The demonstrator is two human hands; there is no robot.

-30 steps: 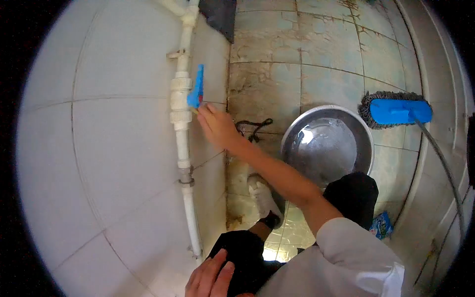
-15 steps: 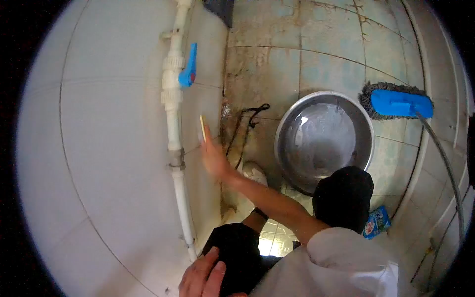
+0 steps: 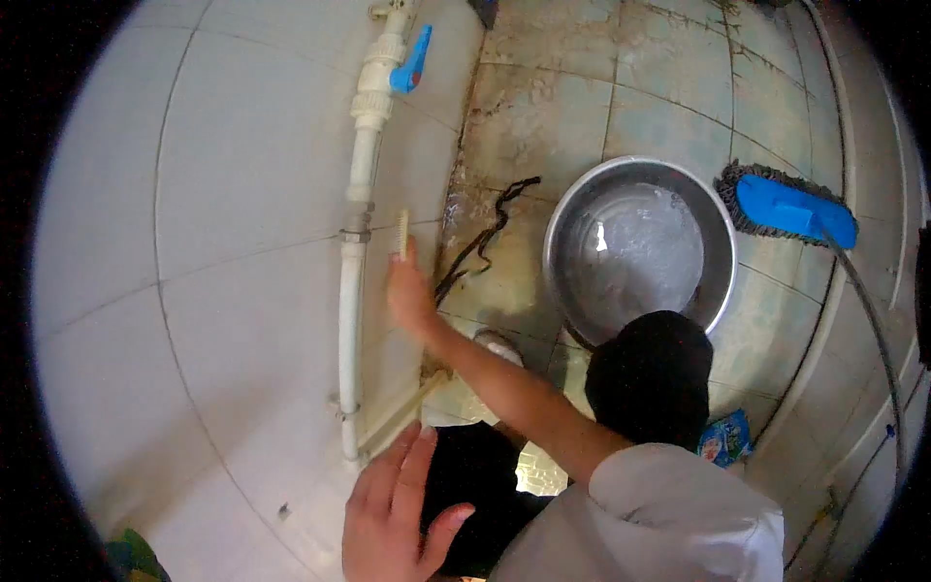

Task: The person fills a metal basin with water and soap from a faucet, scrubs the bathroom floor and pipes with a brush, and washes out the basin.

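My right hand (image 3: 411,299) is closed around a small pale-yellow brush (image 3: 403,233). It looks like the brush end sticks up past the fingers, close to the tiled wall just right of the white pipe (image 3: 352,310). At the bottom, my left hand (image 3: 388,514) is empty with thumb and fingers apart, beside my black-clad left knee (image 3: 473,475). A wet, dark cord (image 3: 495,228) lies on the floor to the right of the brush. Further right stands a round metal basin (image 3: 640,233) with cloudy water in it.
A blue mop head (image 3: 790,206) with a grey fringe lies at the right, its pole running down along the wall. The pipe carries a blue valve handle (image 3: 415,60). A blue packet (image 3: 725,438) lies behind my right knee (image 3: 652,383).
The view has shifted, and the pipe valve sits higher in it. My right hand still holds the brush by the wall. My left hand shows more fully, its thumb spread out.
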